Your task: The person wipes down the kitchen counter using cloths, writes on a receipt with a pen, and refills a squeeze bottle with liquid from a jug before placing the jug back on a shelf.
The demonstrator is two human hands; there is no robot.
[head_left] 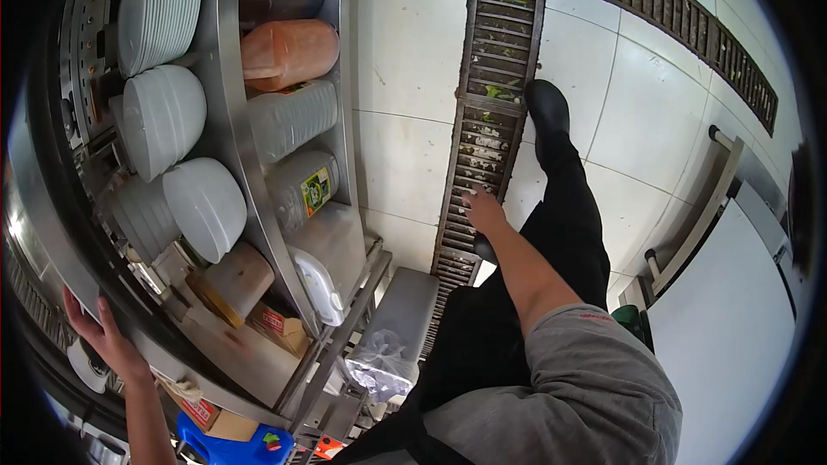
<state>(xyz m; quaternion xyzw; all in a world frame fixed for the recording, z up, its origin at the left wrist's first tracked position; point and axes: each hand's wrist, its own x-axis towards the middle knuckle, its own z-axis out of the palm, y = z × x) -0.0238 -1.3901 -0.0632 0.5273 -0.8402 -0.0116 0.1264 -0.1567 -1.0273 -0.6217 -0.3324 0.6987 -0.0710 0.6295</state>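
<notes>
My left hand (105,340) is at the lower left, fingers apart, at the metal edge (155,353) of the shelving unit; nothing is held in it. Near the centre, my right hand (482,208) hangs over the floor drain grate (478,151), its fingers partly curled and small in view. Whether it holds anything cannot be made out. Stacked white plates (161,15) and white bowls (205,207) stand on the shelf to the right of and beyond my left hand.
A lower shelf bears an orange container (291,53), clear plastic bottles (297,120) and a lidded box (332,254). A grey bin (401,310) with a plastic bag stands by the drain. To the right is a white-topped unit (724,327) with a rail.
</notes>
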